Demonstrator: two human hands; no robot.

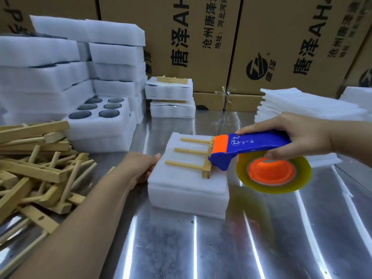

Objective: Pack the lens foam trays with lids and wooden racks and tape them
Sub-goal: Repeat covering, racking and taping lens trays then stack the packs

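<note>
1. White lidded foam tray pack (187, 182): sits at the centre of my view on the ribbed shiny metal table (221, 248), lid on, no tape across it that I can make out.
2. Pale three-peg wooden rack (193, 156): lies flat on the pack's lid, pegs pointing to 9 o'clock, crossbar at the 3 o'clock side. I judge it lies flat so that one strip can bind rack, lid and tray together.
3. Blue-and-orange tape dispenser (247, 150): its nose is at the rack's crossbar, the yellowish clear tape roll (273, 174) hanging off at 4 o'clock. It looks placed to start a strip there.
4. Right hand (298, 137): wrapped around the dispenser's handle, thumb underneath beside the roll.
5. Left hand (145, 168): at 9 o'clock, laid against the pack's wall with fingers seemingly extended, though blurred. It holds nothing, and I read it as a brace against the tape's pull.
6. Loose heap of wooden racks (36, 164): 9 o'clock.
7. Open foam tray with six dark lenses (96, 109): 10 o'clock, with stacked white foam trays (60, 67) behind it.
8. Two finished packs (169, 89): 12 o'clock.
9. Stack of thin foam lids (302, 105): 2 o'clock.
10. Printed cardboard cartons (201, 37): along the back.
</note>
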